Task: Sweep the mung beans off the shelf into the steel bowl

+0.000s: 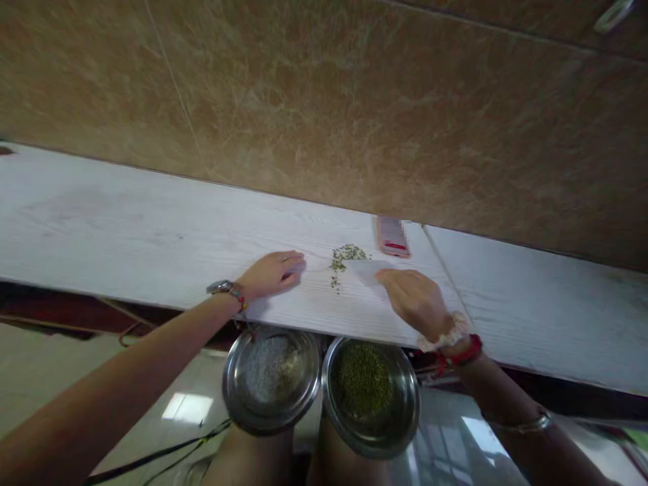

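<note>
Small scatter of green beans [345,257] sitting on the white table [126,229], right between both hands, with a pinkish-red phone [392,235] lying just beyond on the far right. Left hand [272,273] resting flat and relaxed on the table left of the beans, gripping nothing; right hand [415,297] pressing fingers down on a white paper scrap [367,270] just right of them. Nearer, below the table edge: two steel bowls side by side, left bowl [272,379] with whitish grains, right bowl [371,395] full of green beans.

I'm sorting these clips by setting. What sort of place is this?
Probably a home, at a low table: a white wood-grain tabletop, a glossy tiled floor, and two steel bowls on the person's knees, one holding small green beans.
</note>
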`<action>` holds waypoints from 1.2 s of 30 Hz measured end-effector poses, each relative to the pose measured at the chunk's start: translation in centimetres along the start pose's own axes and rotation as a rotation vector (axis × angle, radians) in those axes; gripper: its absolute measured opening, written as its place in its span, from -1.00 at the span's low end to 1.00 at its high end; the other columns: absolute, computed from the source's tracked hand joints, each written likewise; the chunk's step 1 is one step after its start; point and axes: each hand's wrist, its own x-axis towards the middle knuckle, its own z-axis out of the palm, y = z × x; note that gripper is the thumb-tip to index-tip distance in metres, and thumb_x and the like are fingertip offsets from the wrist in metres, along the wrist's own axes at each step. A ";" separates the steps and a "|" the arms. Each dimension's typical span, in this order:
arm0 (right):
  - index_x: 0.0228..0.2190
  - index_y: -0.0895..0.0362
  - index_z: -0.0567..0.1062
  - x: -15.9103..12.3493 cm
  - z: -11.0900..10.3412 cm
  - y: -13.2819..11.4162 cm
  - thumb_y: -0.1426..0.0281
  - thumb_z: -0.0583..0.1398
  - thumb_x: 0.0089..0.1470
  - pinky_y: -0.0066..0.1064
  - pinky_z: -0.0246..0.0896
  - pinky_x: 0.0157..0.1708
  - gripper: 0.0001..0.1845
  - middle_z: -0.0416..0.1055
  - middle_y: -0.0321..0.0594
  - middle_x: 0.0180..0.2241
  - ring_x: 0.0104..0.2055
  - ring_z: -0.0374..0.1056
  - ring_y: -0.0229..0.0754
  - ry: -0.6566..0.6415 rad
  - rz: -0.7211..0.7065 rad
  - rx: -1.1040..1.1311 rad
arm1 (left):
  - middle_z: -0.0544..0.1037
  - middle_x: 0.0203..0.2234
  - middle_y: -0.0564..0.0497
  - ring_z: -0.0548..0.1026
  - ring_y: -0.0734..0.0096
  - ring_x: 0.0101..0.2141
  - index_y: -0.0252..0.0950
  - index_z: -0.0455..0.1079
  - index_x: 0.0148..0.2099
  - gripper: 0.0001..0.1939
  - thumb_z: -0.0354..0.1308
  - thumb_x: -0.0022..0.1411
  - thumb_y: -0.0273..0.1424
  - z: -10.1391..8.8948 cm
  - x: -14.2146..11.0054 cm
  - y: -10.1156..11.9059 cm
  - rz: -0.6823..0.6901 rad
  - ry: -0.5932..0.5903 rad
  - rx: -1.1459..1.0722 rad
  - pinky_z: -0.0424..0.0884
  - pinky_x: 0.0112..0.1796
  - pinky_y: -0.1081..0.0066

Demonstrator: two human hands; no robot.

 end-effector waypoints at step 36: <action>-0.22 0.21 0.53 -0.3 -2.9 -1.1 0.64 0.05 0.11 -0.34 0.36 -0.29 -0.70 0.57 -0.10 -0.29 -0.27 0.46 -0.18 0.070 -0.067 0.054 | 0.44 0.07 -0.13 0.40 0.22 0.06 -0.29 0.31 0.06 -0.65 -0.08 0.29 -0.33 0.1 0.1 -0.1 -0.006 0.014 -0.048 0.31 0.07 0.21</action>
